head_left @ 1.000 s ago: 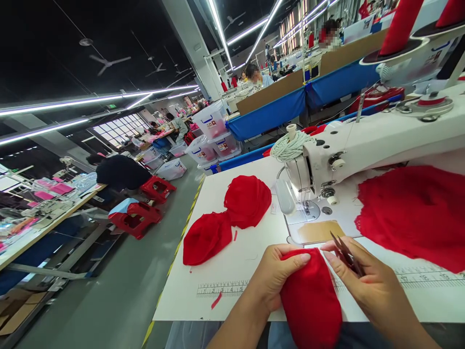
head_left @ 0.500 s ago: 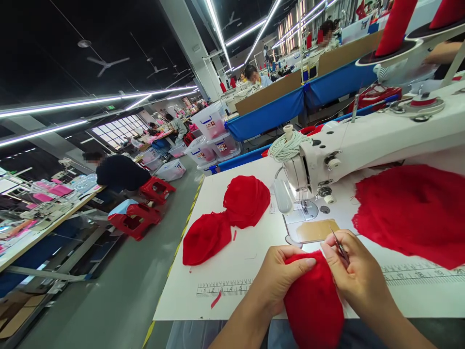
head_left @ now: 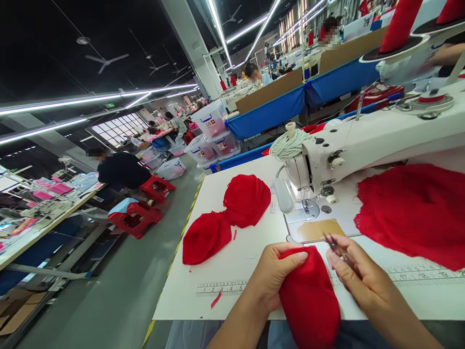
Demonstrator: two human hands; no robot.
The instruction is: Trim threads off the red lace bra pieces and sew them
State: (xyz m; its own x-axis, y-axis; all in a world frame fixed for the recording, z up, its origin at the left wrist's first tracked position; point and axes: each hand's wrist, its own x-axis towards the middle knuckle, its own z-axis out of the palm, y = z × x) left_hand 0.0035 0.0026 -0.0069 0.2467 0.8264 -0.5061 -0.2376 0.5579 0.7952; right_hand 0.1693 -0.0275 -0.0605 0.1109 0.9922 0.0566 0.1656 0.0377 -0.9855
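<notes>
My left hand (head_left: 278, 276) pinches the upper edge of a red fabric piece (head_left: 310, 300), thumb on top, and the cloth hangs down over the table's front edge. Just to the right of it, my right hand (head_left: 358, 276) is closed around small metal thread snips (head_left: 341, 253), their tips pointing up and left, apart from the cloth. Two stacks of red fabric pieces lie on the left of the table, a nearer one (head_left: 207, 238) and a farther one (head_left: 247, 201). A larger red fabric pile (head_left: 414, 213) lies at the right.
A white sewing machine (head_left: 366, 140) stands behind my hands, with a coil of pale cord (head_left: 290, 144) on its head. A printed ruler (head_left: 221, 288) runs along the white table (head_left: 181, 303). Red scraps lie near it. Clear bins (head_left: 210, 121) and red stools (head_left: 136, 218) stand beyond; people sit farther off.
My right hand with the snips has moved slightly right and down, away from the cloth. The left hand has shifted a little left with the red fabric piece, which now shows a smoother face.
</notes>
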